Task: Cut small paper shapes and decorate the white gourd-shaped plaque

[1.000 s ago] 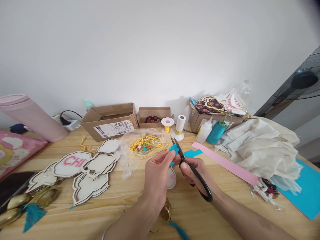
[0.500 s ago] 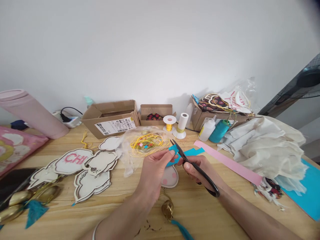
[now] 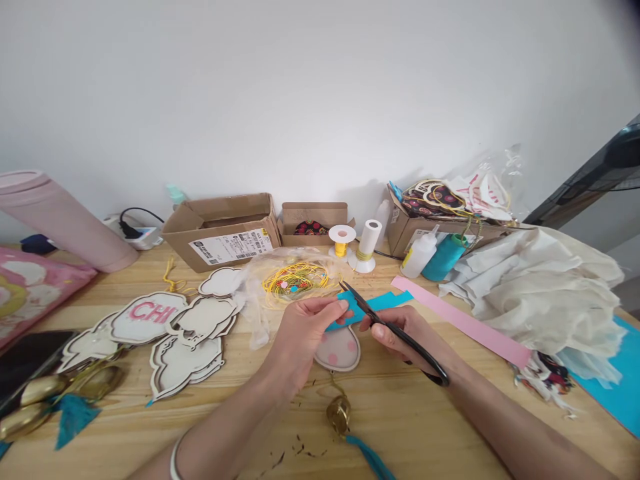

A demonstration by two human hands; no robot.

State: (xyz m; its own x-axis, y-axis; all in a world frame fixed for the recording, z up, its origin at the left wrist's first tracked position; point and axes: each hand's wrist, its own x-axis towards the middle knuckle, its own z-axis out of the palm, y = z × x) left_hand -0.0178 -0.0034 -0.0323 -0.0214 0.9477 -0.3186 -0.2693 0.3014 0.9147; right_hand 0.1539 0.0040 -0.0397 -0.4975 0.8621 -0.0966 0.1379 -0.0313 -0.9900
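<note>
My left hand (image 3: 310, 323) pinches a small blue piece of paper or felt (image 3: 344, 304) between thumb and fingers. Black-handled scissors (image 3: 400, 333) are gripped in my right hand (image 3: 407, 327), their blades pointing up and left across the blue piece. A longer blue strip (image 3: 387, 305) lies behind the scissors toward the right; whether it joins the held piece is hidden by the blades. Below my hands, a pale plaque with pink dots (image 3: 339, 352) rests on the table, partly covered. A gold bell (image 3: 339, 415) with a teal ribbon (image 3: 371, 459) hangs off its cord.
White cloud-shaped pieces (image 3: 185, 363) and gold bells (image 3: 45, 393) lie at left. Behind my hands are tangled yellow cord (image 3: 295, 280), thread spools (image 3: 367, 247), a glue bottle (image 3: 419, 255) and cardboard boxes (image 3: 220, 230). A pink strip (image 3: 465, 323) and crumpled white cloth (image 3: 540, 293) lie right.
The view has shifted slightly. The blue piece lies flatter and more of it shows around the blades. Both hands keep their hold, and more of the dotted plaque is visible.
</note>
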